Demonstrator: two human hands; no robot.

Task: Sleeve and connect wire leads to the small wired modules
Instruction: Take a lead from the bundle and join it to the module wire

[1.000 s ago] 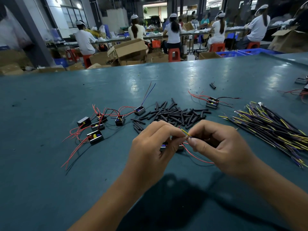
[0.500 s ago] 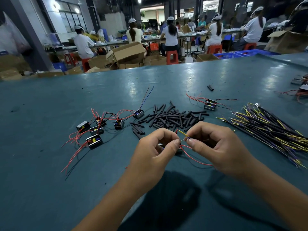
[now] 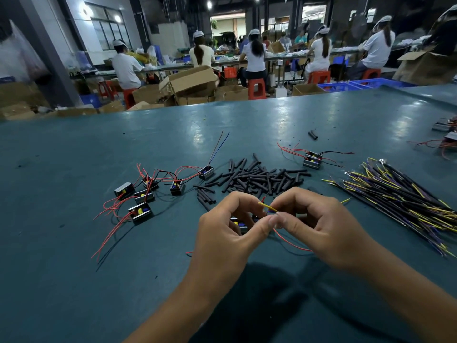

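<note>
Between both hands, a yellow lead [image 3: 267, 206] is being pinched: left hand [image 3: 228, 225] fingers curling around it and a small module [image 3: 238, 223] underneath, right hand [image 3: 319, 222] thumb and forefinger closing on the same lead. Just beyond the hands, a sleeve pile [image 3: 257, 178] is lying loose on the table [image 3: 74, 243]. Left of the hands, finished modules [image 3: 143, 198] are sitting with red wires; right, a wire bundle [image 3: 405, 201]. Far behind, open cardboard boxes [image 3: 190, 82], contents unclear.

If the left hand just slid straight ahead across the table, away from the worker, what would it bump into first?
Most likely the pile of black sleeve pieces, which lies just beyond the left hand. The hand seems to be held slightly above the table, so depth is uncertain; it might pass over the nearest pieces.
</note>
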